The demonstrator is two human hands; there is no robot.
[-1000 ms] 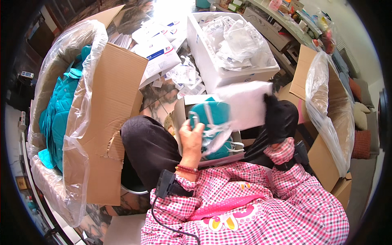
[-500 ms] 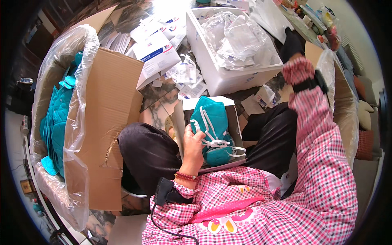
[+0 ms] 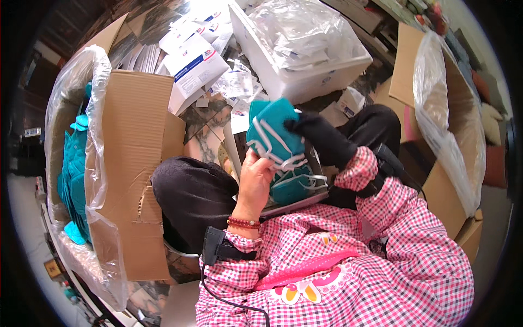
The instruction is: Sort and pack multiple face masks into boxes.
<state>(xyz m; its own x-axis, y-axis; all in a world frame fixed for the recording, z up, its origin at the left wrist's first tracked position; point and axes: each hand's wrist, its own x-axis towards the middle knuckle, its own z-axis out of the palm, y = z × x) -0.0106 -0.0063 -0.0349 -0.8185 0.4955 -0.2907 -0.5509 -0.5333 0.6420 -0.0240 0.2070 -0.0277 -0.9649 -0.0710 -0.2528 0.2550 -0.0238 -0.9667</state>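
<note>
Looking down from the head camera, I see my left hand [image 3: 256,177], bare, raised over my lap with its fingers curled around the lower edge of a stack of teal face masks [image 3: 272,133] that have white ear loops; the thumb presses on the near face, so the grip is closed on the stack. My right hand [image 3: 321,139], in a black glove, meets the same stack from the right, its fingertips pinched on the upper right edge of the masks. The stack is held up just above a small open box [image 3: 297,185] on my lap, where more teal masks and loose white loops lie. To my left stands a large cardboard carton [image 3: 128,180] lined with a clear plastic bag, with more teal masks piled inside along its far wall. Beyond my knees sits a white tub [image 3: 305,82] full of clear plastic wrappers, and white flat boxes [image 3: 193,65] lie scattered on the floor beside it. On my right another lined carton [image 3: 452,141] stands open.
</note>
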